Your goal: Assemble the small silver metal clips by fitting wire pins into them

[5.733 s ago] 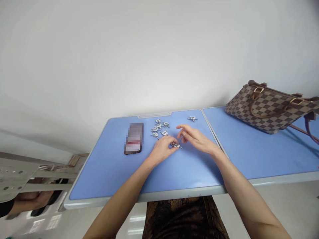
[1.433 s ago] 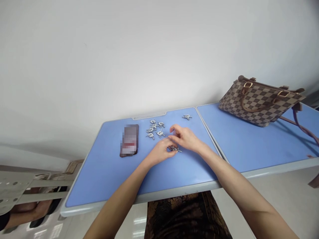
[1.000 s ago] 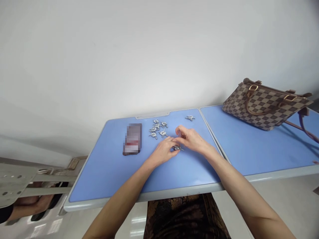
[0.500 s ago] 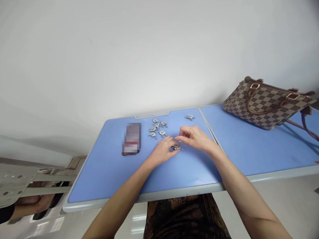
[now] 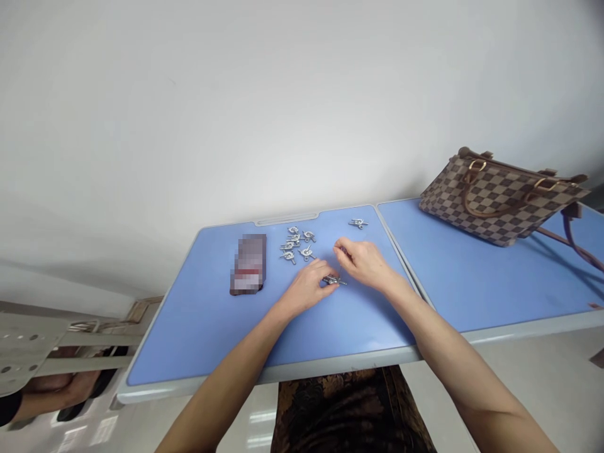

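Note:
My left hand (image 5: 311, 285) rests on the blue table, its thumb and fingers closed round a small silver metal fitting (image 5: 334, 280) with a thin pin poking out to the right. Just up and to the right, my right hand (image 5: 362, 259) hovers with its fingers curled into a pinch. Whatever lies between those fingertips is too small and hidden to make out. Beyond my left hand lies a loose group of several similar metal fittings (image 5: 293, 239). One more fitting (image 5: 358, 223) sits apart near the table's far edge.
A phone-like dark object (image 5: 249, 264), blurred out, lies on the left of the blue table (image 5: 198, 333). On the adjoining table (image 5: 500, 283) stands a checkered handbag (image 5: 500, 198). A white wall (image 5: 283, 113) rises behind. Another person's arm (image 5: 51, 402) shows at lower left.
My right hand has turned slightly and its fingers have curled in more, a little apart from the fitting. My left hand keeps its hold in the same place.

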Tool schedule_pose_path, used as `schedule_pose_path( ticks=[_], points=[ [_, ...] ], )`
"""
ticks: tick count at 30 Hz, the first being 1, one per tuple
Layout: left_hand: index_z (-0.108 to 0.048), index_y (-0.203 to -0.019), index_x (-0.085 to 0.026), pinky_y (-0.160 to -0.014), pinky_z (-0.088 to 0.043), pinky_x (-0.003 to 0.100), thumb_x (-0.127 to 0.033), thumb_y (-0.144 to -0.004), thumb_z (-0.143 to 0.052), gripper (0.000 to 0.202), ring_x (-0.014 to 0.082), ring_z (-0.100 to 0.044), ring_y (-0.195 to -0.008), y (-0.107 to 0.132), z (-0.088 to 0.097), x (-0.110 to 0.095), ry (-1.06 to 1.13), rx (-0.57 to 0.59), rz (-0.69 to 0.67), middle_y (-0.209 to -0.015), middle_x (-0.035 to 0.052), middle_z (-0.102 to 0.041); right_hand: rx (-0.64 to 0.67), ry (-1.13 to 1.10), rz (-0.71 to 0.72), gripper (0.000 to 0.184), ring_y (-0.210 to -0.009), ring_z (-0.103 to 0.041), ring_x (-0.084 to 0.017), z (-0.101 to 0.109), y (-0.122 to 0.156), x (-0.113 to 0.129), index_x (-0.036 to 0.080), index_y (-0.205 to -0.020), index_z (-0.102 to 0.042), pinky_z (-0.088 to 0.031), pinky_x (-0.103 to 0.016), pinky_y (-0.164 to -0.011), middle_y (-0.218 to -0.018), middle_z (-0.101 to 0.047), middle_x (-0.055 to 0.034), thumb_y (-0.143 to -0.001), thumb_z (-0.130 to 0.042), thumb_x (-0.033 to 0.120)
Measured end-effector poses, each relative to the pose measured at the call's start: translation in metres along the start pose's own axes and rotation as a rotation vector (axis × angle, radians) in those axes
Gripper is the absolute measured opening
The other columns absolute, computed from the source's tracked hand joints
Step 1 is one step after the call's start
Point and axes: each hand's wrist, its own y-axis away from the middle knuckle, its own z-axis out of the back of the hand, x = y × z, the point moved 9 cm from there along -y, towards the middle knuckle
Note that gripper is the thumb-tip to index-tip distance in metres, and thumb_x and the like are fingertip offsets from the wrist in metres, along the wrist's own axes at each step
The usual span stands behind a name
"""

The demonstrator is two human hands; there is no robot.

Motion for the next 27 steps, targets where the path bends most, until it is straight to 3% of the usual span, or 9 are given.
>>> schedule_pose_path(
  ticks=[2, 5, 10, 18, 27],
  points=[
    [-0.063, -0.091, -0.019, -0.084, -0.045, 0.033, -0.018, -0.082, -0.062, 0.01, 0.0186, -0.056, -0.092, 0.0, 0.0, 0.0, 0.006, 0.004, 0.002, -0.092, 0.0019, -0.066, 0.061, -0.052, 0.055, 0.022, -0.054, -0.046, -0.013, -0.004, 0.001, 0.007, 0.022, -0.096, -0.056, -0.025, -0.025, -0.056, -0.063, -0.057, 0.0013, -0.096, -0.035, 0.031],
    [-0.063, -0.092, -0.02, -0.086, -0.045, 0.033, -0.019, -0.082, -0.062, 0.01, 0.019, -0.056, -0.094, 0.0, -0.001, 0.0, 0.008, 0.013, 0.01, -0.093, 0.002, -0.066, 0.15, -0.073, 0.08, 0.024, -0.056, -0.047, -0.014, -0.004, 0.003, 0.01, 0.023, -0.098, -0.054, -0.027, -0.025, -0.058, -0.066, -0.057, 0.001, -0.098, -0.032, 0.033],
    [-0.064, -0.092, -0.019, -0.083, -0.045, 0.032, -0.022, -0.084, -0.061, 0.008, 0.0183, -0.056, -0.091, 0.0, 0.0, -0.001, -0.005, 0.021, 0.018, -0.091, 0.002, -0.065, 0.268, -0.166, 0.092, 0.023, -0.061, -0.05, -0.015, 0.004, 0.009, 0.007, 0.02, -0.107, -0.049, -0.033, -0.026, -0.062, -0.072, -0.058, -0.0003, -0.097, -0.029, 0.023],
    [-0.064, -0.091, -0.021, -0.081, -0.045, 0.032, -0.022, -0.083, -0.062, 0.008, 0.0184, -0.056, -0.09, 0.0, 0.0, 0.001, 0.012, 0.026, 0.029, -0.09, 0.0016, -0.065, 0.347, -0.302, 0.0, 0.021, -0.048, -0.048, -0.009, 0.0, 0.009, -0.004, 0.02, -0.083, -0.055, -0.033, -0.023, -0.053, -0.061, -0.058, 0.0031, -0.095, -0.04, 0.029],
    [-0.065, -0.092, -0.021, -0.082, -0.045, 0.033, -0.022, -0.082, -0.063, 0.01, 0.0194, -0.057, -0.091, 0.001, -0.001, 0.003, 0.005, 0.017, 0.032, -0.09, 0.0022, -0.066, 0.26, -0.275, -0.059, 0.031, -0.041, -0.042, -0.008, -0.005, 0.004, -0.008, 0.019, -0.071, -0.053, -0.03, -0.022, -0.05, -0.047, -0.05, 0.0066, -0.092, -0.05, 0.042]
  ],
)
